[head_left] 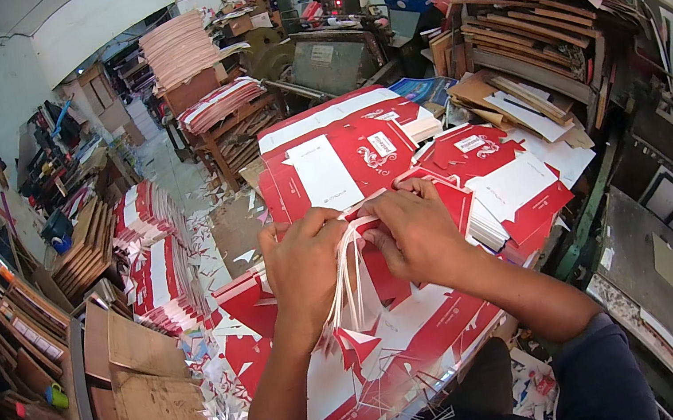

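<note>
The bunch of narrow white card strips [347,280] hangs between the hands above the counter's near part, its long axis running from their meeting point down toward the near edge. The left hand [306,256] lies right alongside; the right hand [414,228] has its thumb by the upper ends. Both are closed, gripping the upper edge of a red-and-white card sheaf [379,270]; the left fingertips are hidden. The strips are thin and bowed, ending near a pointed red scrap [359,348]. Toward the counter's far edge, smooth printed card sheets [328,174] lie flat; stepped-edge card blanks [517,187] lie toward the right edge.
</note>
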